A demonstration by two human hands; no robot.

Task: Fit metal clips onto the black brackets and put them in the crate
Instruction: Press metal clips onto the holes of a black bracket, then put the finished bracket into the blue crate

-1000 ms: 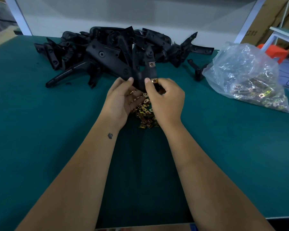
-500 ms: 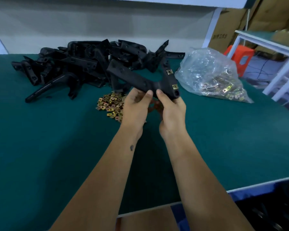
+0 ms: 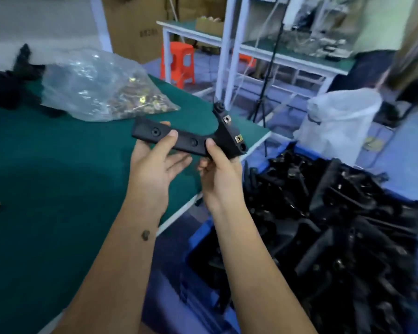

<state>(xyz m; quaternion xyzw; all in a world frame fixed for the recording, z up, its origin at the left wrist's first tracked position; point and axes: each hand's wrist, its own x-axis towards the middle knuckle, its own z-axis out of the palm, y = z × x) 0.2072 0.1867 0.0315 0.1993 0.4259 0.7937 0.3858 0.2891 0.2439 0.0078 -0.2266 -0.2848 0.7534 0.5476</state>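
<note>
Looking further to the right than half a second ago: green table (image 3: 58, 165) now filling only the left half of the frame, floor and a crate coming into view on the right.

Upper left corner: blurred pile of black brackets (image 3: 7, 90), mostly sliding out of frame compared with before. Just right of it: clear plastic bag (image 3: 94, 85) of brass-coloured metal clips, lying on the table, now left of the hands instead of right of them.

Centre: left hand (image 3: 152, 165) gripping the long arm of a black bracket (image 3: 191, 139), thumb on top, fingers underneath, remaining fingers spreading loosely. Right hand (image 3: 220, 169) pinching the same bracket near its bend, thumb on top. Bracket being held up over the table's right edge, nearer the crate than earlier. Two metal clips (image 3: 238, 138) sitting on its short right-hand arm.

Lower right: blue crate (image 3: 198, 239) standing beside the table, heaped with black brackets, blurred.

Upper centre: orange stool (image 3: 179, 63). Right: white bag (image 3: 343, 121) on the floor.
</note>
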